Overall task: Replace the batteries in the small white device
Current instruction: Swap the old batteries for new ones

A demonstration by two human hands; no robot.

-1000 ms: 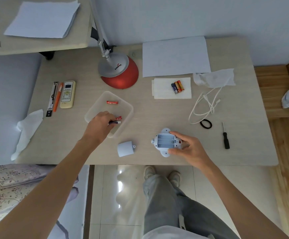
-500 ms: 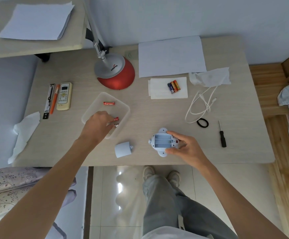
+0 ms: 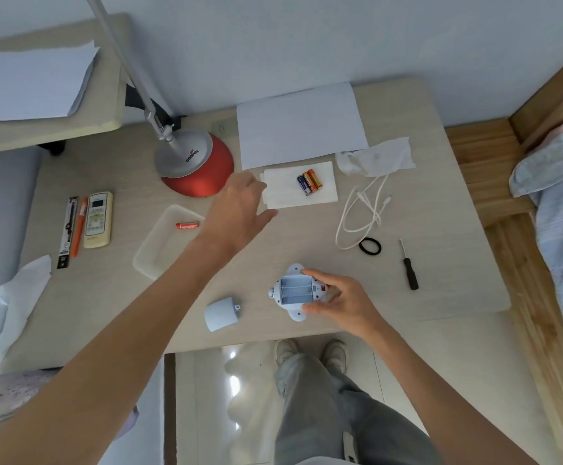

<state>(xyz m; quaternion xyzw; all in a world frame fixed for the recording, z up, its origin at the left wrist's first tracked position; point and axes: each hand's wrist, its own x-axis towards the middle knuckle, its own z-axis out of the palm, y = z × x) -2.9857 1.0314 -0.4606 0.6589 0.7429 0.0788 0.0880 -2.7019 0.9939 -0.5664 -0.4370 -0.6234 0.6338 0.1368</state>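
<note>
Fetching stage: my left hand, fingers apart and empty, is hovering near the fresh batteries. My right hand is gripping the white device, bay lying bare, at the near edge of the table. Next, I am expecting a one-cell pinch.

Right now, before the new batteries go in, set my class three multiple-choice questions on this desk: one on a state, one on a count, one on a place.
1. The battery bay of the white device held by the right hand is: A full; B empty; C covered.
2. Batteries on the tissue: A one; B three; C five.
3. The red battery lies: A on the tissue; B in the right hand; C in the clear tray.
Answers: B, the three slots show bare; B, three lie side by side; C, it rests inside the tray.
</note>
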